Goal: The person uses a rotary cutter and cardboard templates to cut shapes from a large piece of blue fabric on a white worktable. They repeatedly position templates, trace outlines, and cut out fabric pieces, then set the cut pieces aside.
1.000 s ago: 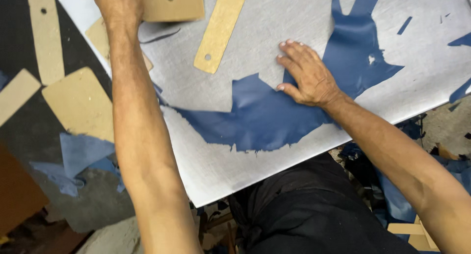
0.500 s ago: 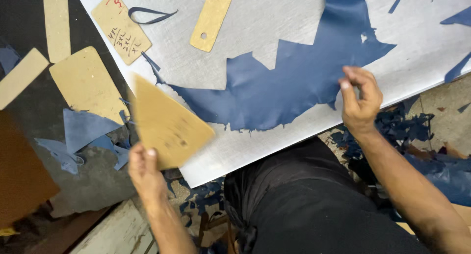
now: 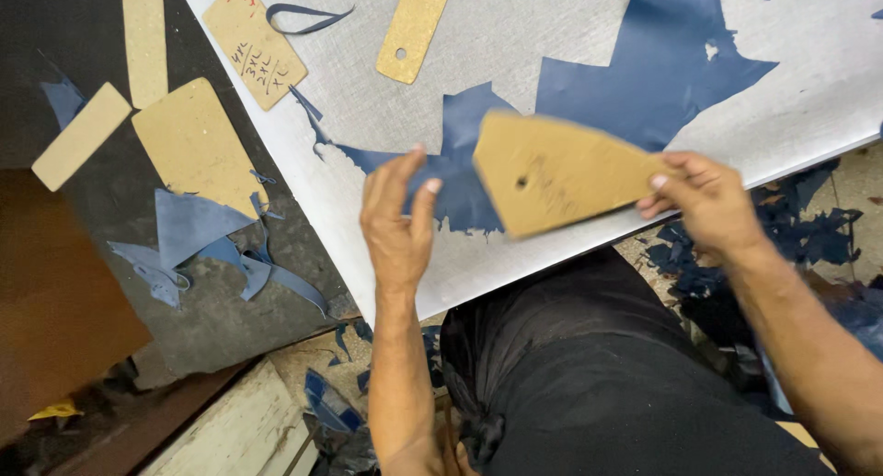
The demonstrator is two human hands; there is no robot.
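Moved: half a second ago the left hand held the tan template low at the bench's near edge; now the right hand has it, raised over the blue sheet.
Tan template [image 3: 561, 172]: stiff tan board, five-sided, tapering toward the right hand, with a small punched hole near its wider end and faint pencil marks; its edges are blurred.
Right hand [image 3: 704, 200]: fingers pressed together on the template's narrow end, thumb on top, pinching it.
Left hand [image 3: 397, 220]: spread and empty, palm turned toward the template's wide end, fingertips just beside it, not touching.
Blue sheet [image 3: 662, 71]: thin dark blue material with ragged cut-out edges, lying flat on the grey board under the template.
Grey board [image 3: 515, 34]: pale textured surface on the bench, tilted across the view.
Long strip [image 3: 416, 25]: narrow tan strip with a hole, on the grey board beyond the template.
Marked card [image 3: 255, 44]: tan card with handwriting, on the grey board's left edge.
Blue scraps [image 3: 198, 241]: offcuts on the dark bench [image 3: 92, 34], left of the grey board.
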